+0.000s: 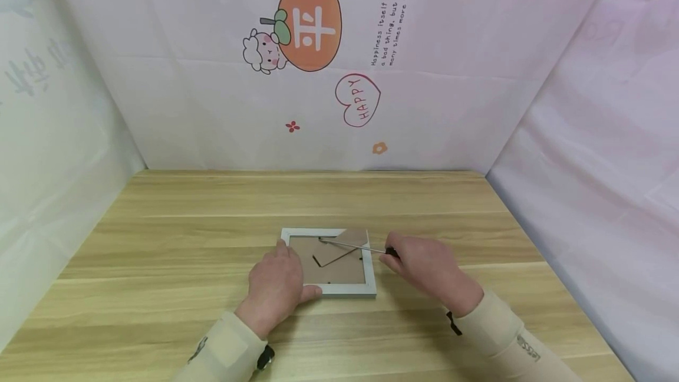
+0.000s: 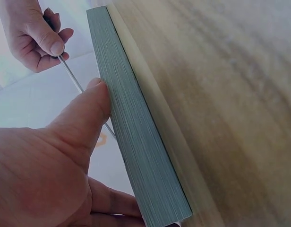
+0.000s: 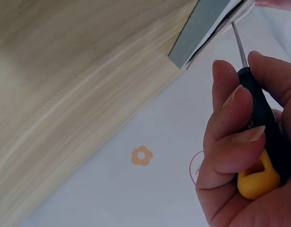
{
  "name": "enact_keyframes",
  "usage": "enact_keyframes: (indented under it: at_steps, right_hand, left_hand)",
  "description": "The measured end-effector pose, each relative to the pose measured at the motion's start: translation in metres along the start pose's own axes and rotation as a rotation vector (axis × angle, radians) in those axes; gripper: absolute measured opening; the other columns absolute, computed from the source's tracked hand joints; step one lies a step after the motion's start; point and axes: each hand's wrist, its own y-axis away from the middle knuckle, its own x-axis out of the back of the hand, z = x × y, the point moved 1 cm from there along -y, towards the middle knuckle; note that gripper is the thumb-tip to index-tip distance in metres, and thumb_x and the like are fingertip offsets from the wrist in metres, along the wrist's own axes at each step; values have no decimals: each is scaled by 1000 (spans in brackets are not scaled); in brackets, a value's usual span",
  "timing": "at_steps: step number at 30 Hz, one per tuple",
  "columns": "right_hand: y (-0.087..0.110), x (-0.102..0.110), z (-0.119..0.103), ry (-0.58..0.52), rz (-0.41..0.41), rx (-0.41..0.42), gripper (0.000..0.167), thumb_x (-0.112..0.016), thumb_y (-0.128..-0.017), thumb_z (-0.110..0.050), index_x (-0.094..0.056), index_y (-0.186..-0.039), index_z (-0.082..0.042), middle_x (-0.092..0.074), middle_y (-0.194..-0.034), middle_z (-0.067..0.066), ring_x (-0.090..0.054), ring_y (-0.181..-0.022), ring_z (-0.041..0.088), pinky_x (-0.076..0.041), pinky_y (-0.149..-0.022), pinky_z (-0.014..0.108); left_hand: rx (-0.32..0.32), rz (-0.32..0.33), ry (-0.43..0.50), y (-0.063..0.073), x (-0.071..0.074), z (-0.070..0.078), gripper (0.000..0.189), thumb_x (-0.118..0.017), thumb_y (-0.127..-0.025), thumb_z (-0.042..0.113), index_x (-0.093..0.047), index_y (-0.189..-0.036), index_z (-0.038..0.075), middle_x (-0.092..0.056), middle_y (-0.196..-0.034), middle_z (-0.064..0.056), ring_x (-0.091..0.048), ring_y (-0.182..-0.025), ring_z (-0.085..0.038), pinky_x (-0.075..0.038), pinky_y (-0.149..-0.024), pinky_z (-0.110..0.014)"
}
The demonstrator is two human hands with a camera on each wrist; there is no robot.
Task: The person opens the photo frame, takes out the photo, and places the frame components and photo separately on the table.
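A picture frame (image 1: 339, 290) with a pale rim lies back side up on the table. Its brown backing board (image 1: 313, 276) shows a thin dark stand outline, and a brown corner overlaps the rim at the far right. My left hand (image 1: 276, 282) grips the frame's left end, the thumb along the near side and the fingers at the left edge. In my right hand (image 1: 424, 264) is a screwdriver (image 3: 259, 109) with a black handle and yellow end. Its metal shaft (image 1: 350, 245) reaches left across the backing, the tip by a small dark tab at the far rim.
The wood-grain table (image 1: 185, 240) extends around the frame on all sides. A white printed cloth (image 1: 212, 117) hangs behind the table's far edge, and more pale cloth (image 1: 610, 193) hangs at the sides.
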Motion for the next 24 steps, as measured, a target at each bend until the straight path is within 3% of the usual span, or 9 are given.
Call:
enact_keyframes:
  at_steps: [8,18,24]
  right_hand:
    - [-3,-1,5,-71,-37,-14,17,-72,-98,-35,-65,-91,-21,-49,-63,-15,-43,-53,2,-35,-45,24]
    - [-15,2,19,-220,-217,-65,21,-61,-104,-40,-70,-101,-22,-60,-77,-14,-52,-65,5,-46,-61,29]
    - [-20,-1,27,-303,-263,-84,26,-59,-106,-41,-73,-106,-20,-61,-80,-11,-52,-70,8,-46,-64,30]
  left_hand:
    - [-18,-4,-19,2,2,1,110,-79,-76,70,-55,-136,-19,-51,-149,-34,-69,-100,-40,-60,-63,-47]
    - [-15,-1,-40,3,1,1,111,-78,-75,73,-56,-135,-18,-52,-149,-33,-68,-92,-35,-57,-54,-42]
    - [-9,9,-38,2,-1,1,110,-78,-75,73,-57,-133,-18,-53,-148,-33,-66,-86,-33,-56,-53,-42]
